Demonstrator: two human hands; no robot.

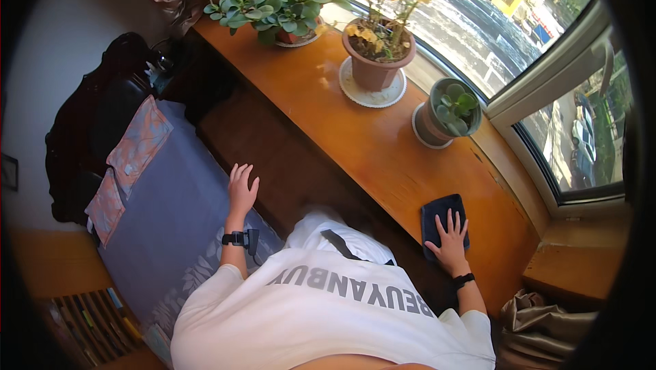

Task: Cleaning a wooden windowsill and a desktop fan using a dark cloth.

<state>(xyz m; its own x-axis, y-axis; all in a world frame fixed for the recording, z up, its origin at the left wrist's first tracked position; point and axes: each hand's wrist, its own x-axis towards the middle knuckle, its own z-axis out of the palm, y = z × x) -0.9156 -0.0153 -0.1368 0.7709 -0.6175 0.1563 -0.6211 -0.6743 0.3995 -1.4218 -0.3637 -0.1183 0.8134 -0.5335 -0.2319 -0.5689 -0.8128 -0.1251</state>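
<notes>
My right hand [451,239] lies flat with spread fingers on a dark folded cloth [429,216], which rests on the orange-brown wooden windowsill [379,165] near its front edge. My left hand [243,190] is raised between the bed and the sill, fingers apart and holding nothing. Beyond the cloth, a grey-green pot [435,124] with a succulent stands on a white saucer. Farther along, a pinkish-brown pot [373,73] with a partly yellowed plant stands on a white saucer [348,88]. A leafy green plant [292,6] in a reddish pot is at the sill's far end.
Windows [548,98] border the sill's outer side. A bed with a blue-grey cover [164,206] and patterned pillows [141,139] lies at left. Bunched shiny curtain fabric [538,319] is at lower right, beside a wooden ledge [574,267]. A bookshelf [92,324] is at lower left.
</notes>
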